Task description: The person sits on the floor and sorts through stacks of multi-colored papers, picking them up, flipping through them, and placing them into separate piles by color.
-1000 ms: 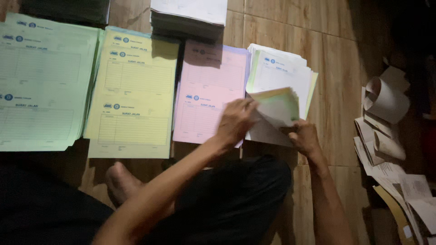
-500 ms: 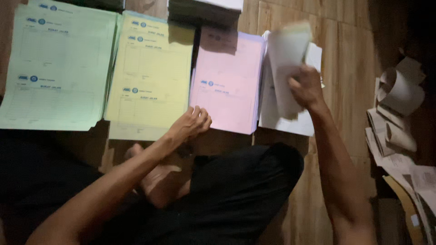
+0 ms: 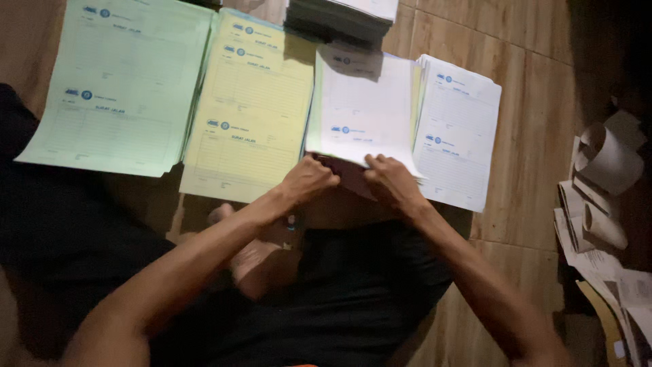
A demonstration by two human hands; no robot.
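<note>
White form sheet (image 3: 367,109) now lies over the pink stack, which half a second ago was uncovered. Left hand (image 3: 309,180) and right hand (image 3: 390,180) both pinch its near edge. Yellow stack (image 3: 251,109) and green stack (image 3: 122,81) lie leftward; white stack (image 3: 462,129) rightward; paper rolls (image 3: 604,163) far right.
</note>
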